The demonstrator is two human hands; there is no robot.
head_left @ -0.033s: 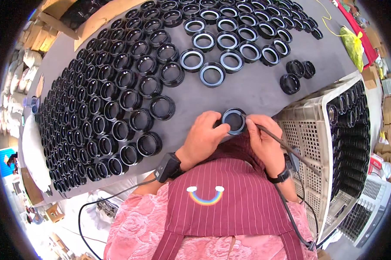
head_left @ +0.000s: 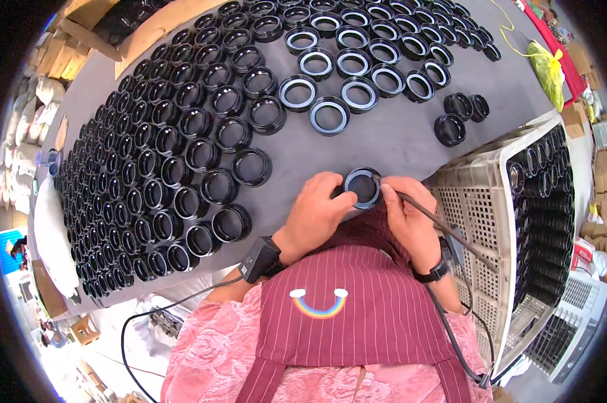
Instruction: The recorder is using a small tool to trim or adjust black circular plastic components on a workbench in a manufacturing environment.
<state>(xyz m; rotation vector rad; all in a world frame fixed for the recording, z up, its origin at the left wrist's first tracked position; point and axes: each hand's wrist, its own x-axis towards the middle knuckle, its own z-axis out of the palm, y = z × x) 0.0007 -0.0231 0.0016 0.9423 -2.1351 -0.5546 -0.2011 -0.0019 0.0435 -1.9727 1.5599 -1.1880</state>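
Note:
A glossy black ring [head_left: 362, 188] with a grey-blue inner rim is held near the front edge of the table. My left hand [head_left: 320, 208] is closed on its left side, thumb on the near rim and fingers round the outside. My right hand [head_left: 411, 211] pinches a long, thin dark stick [head_left: 444, 227] that slants down to the right. The stick's upper end meets the ring's right rim, partly hidden by my fingers. Farther back stand several similar rings with the grey-blue rim, the nearest being one ring [head_left: 329, 116] beyond my hands.
Many plain black rings [head_left: 252, 166] cover the table's left side in rows. Three black rings [head_left: 450, 129] stand apart at the right. A pale plastic crate [head_left: 475, 201] packed with black rings is close beside my right arm. A yellow-green bag [head_left: 547, 74] lies at the far right edge.

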